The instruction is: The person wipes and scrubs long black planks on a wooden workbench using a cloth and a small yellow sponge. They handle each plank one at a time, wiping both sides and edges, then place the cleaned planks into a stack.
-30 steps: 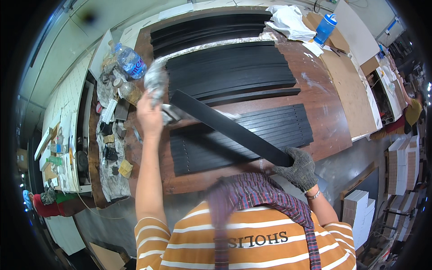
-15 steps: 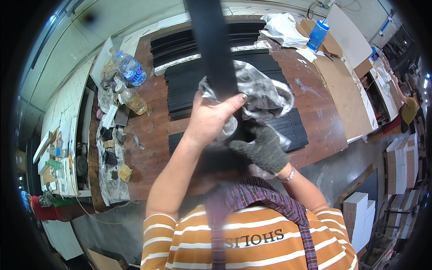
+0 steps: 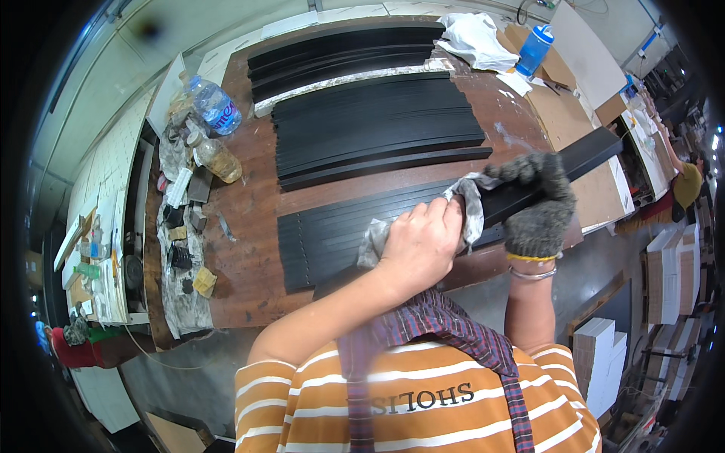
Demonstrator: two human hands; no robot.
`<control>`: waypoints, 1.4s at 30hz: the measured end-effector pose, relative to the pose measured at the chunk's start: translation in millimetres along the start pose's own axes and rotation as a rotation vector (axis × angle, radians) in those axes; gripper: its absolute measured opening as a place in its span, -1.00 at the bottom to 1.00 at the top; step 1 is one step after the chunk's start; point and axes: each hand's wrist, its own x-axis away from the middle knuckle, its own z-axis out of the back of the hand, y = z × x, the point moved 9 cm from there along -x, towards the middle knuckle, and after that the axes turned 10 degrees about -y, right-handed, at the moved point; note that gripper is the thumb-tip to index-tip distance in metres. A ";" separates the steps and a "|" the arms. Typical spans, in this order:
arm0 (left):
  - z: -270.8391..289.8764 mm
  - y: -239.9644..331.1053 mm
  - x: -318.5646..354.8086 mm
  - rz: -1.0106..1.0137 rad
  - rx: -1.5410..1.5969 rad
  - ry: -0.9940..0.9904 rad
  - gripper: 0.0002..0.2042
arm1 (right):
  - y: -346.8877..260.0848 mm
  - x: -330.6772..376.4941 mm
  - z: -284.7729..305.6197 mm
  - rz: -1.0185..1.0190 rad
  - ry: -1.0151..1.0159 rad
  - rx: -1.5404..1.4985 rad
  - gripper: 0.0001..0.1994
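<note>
- The left hand (image 3: 417, 240), bare, is clenched on a grey rag (image 3: 468, 204) and presses it down onto a long black strip (image 3: 529, 189); the rag bunches out from under the fingers on both sides.
- The right hand (image 3: 538, 202), in a grey knitted glove, is closed in a grip round the same strip just to the right of the rag — the fingers curl over its upper edge.
- The strip is held above the near edge of the table (image 3: 249, 219). Its long axis runs from lower left to upper right: the far end points up and right, out past the table's right edge, and the near end is hidden under the left forearm.
- Below it lies a flat row of black strips (image 3: 332, 234), side by side, their length running left to right across the table.
- Further back lie a second row (image 3: 370, 121) and a third one (image 3: 340, 57) at the far edge, both laid the same way.
- At the table's left end stand a clear plastic bottle (image 3: 214, 106) with a blue label, lying tilted, and a smaller bottle (image 3: 217, 158) holding a yellowish liquid.
- A blue bottle (image 3: 535, 49) stands upright at the far right corner, beside a crumpled white cloth (image 3: 476, 38); what it holds cannot be told.
</note>
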 end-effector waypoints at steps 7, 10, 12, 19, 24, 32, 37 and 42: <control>-25.2 -105.2 78.1 0.134 -0.172 0.017 -0.48 | -100.2 -9.3 38.5 0.256 -0.011 -0.056 -0.70; -26.7 -185.6 138.5 0.510 -0.172 -0.259 -0.61 | -134.6 -6.2 48.8 0.294 -0.100 -0.037 -0.66; 1.2 -223.0 167.3 0.820 0.060 -0.121 -0.67 | -144.4 -3.0 54.4 0.340 -0.111 0.057 -0.65; 51.7 -82.0 26.0 0.329 1.125 -0.184 -0.45 | -56.3 -16.8 22.9 0.190 -0.240 0.021 -0.61; 10.0 11.6 -27.9 -0.154 0.034 -0.159 -0.37 | -40.9 -17.8 40.5 0.176 -0.085 -0.040 -0.58; -39.9 -105.5 83.9 0.120 0.113 -0.216 -0.66 | -102.9 -2.8 86.2 0.247 0.066 -0.209 -0.62; -58.4 -81.2 73.5 0.219 0.244 -0.058 -0.70 | 46.2 -7.8 48.7 -0.047 0.141 0.148 -0.82; -56.1 -101.3 110.1 0.323 0.314 -0.161 -0.77 | 22.3 -51.2 27.9 -0.056 -0.003 0.396 -0.70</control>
